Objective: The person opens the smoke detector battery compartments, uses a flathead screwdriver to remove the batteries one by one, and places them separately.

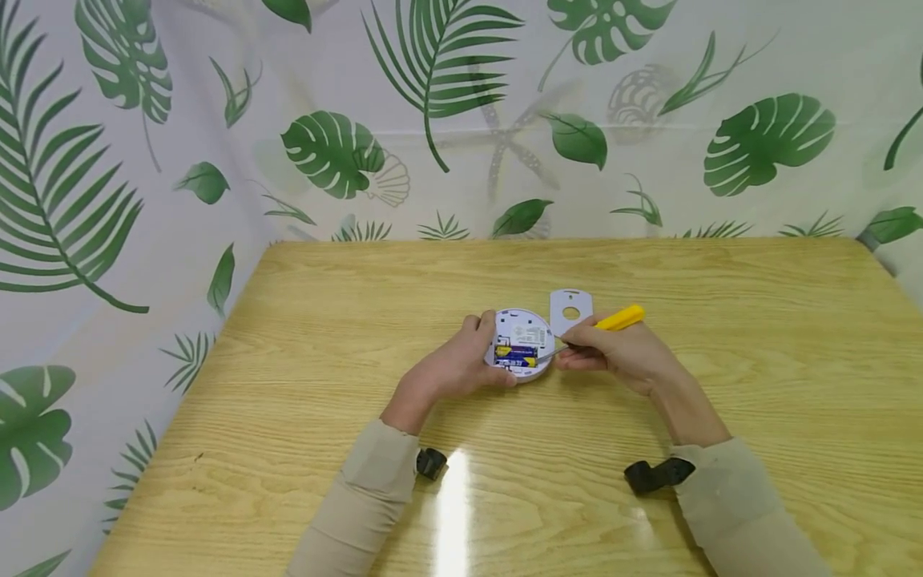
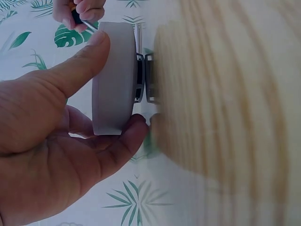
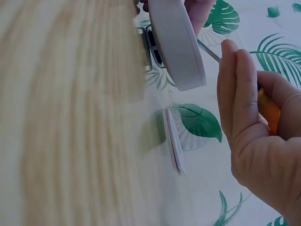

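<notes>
Screwdriver [image 1: 622, 317] tip at the batteries [image 1: 516, 353]

Round white device [image 1: 526, 333] sits around the middle of the table [image 1: 303, 385], battery side up (two cells in). Left hand [image 1: 460, 357] grips its rim. Right hand [image 1: 626, 351] pinches the screwdriver handle; white plate [image 1: 558, 304] just beside the device.

Possibly a home: leaf-patterned backdrop [image 1: 461, 188].

One screwdriver [image 1: 621, 318], one round device [image 1: 508, 329], two batteries [image 1: 516, 362], one plate [image 1: 558, 319]
</notes>
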A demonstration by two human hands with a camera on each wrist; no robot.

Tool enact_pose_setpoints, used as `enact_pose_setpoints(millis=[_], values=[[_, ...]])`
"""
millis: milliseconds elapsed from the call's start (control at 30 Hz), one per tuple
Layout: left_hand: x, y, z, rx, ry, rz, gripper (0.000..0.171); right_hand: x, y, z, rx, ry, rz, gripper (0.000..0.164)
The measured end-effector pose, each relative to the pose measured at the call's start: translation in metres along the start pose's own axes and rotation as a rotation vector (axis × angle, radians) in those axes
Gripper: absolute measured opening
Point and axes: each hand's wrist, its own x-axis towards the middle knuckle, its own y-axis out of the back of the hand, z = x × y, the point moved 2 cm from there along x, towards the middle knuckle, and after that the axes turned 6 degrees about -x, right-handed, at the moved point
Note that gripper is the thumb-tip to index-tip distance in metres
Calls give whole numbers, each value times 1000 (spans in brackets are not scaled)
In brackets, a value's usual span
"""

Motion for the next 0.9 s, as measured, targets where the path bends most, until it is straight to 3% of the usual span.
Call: enact_pose_setpoints(millis=[100,167,233,300,367,467,900], values=[[-1,1,-1,-11,6,-10,104,1,2,1,137,-47,-28,15],[-1,1,-1,-13,10,-13,104,1,1,-1,165,-69,-15,17],[-1,1,-1,-12,8,-15,104,-1,-2,-6,113,-64,19,13],[0,1,0,-9,4,-16,104,-4,-8,-14,-11,-41,57,10],[0,1,0,-5,-2,-17,104,-7,-15,-21,-159,-19,97,14],[1,1,0,-5,-1,-16,103,-10,-22,-27,-274,-11,128,21],[0,1,1,-11,29,-14,104,-7,-21,-22,-290,-12,106,22]])
